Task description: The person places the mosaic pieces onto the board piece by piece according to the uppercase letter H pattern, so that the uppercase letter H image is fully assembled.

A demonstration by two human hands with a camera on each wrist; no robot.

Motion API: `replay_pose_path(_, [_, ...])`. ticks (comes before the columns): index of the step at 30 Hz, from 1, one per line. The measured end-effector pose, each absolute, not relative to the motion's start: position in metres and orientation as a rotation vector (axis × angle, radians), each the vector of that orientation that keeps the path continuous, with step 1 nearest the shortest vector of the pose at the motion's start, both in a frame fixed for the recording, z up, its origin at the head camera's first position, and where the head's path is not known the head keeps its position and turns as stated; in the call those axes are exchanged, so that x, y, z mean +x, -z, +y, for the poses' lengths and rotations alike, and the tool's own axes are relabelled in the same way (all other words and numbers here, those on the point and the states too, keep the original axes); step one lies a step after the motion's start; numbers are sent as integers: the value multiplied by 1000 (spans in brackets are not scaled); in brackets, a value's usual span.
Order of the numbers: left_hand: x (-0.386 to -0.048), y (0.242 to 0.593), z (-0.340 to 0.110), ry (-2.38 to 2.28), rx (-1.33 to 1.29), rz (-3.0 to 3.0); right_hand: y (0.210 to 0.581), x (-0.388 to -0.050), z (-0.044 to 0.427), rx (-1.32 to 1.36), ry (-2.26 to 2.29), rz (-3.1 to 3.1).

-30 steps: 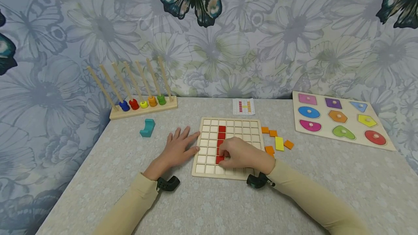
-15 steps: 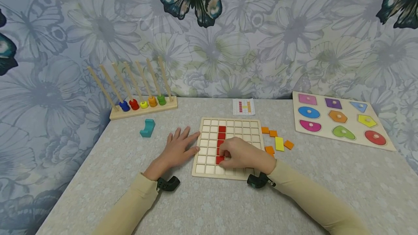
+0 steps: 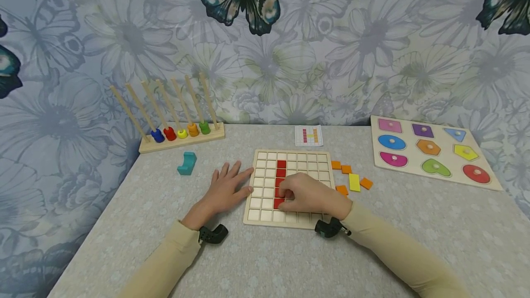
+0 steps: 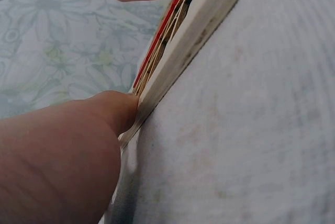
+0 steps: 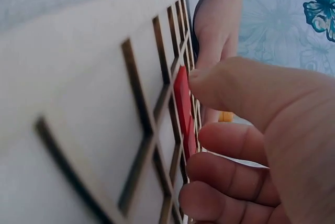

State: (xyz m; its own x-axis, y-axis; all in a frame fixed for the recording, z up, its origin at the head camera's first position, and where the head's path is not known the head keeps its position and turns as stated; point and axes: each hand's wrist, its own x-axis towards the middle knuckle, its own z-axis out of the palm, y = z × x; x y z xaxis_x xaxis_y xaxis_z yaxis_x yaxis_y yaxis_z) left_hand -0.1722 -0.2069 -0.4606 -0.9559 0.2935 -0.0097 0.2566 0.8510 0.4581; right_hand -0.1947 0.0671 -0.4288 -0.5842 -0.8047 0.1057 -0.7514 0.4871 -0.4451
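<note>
A wooden grid board (image 3: 261, 215) lies on the table, with a column of red tiles (image 3: 281, 164) set in its cells. My left hand (image 3: 225, 192) rests spread on the table, its thumb and index finger against the board's left edge; the left wrist view shows the thumb (image 4: 118, 109) touching that edge. Over the board, my right hand (image 3: 308, 194) pinches the lowest red tile (image 3: 279, 203) between thumb and curled fingers. Close up in the right wrist view, the thumb touches one end of a red tile (image 5: 182, 98) lying in the grid. The fingers partly hide the column.
Orange tiles (image 3: 366, 183) and a yellow tile (image 3: 354, 182) lie right of the board. Behind it is a pattern card (image 3: 308, 135). A peg stand with coloured rings (image 3: 182, 139) and a teal block (image 3: 187, 163) are at left, a shape puzzle (image 3: 434, 153) at right.
The right wrist has shifted very slightly to the right while its fingertips stay at the lowest red tile. The left hand and the tiles have not visibly moved.
</note>
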Motion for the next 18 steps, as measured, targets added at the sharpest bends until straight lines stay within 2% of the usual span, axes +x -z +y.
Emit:
replay_pose_path(12, [-172,460,-207,-719,431,2935,426,-205,98,-1348,717,2671])
replay_pose_path(18, [-172,459,-208,-718,437,2936,420,-210,127,-1219,721,2723])
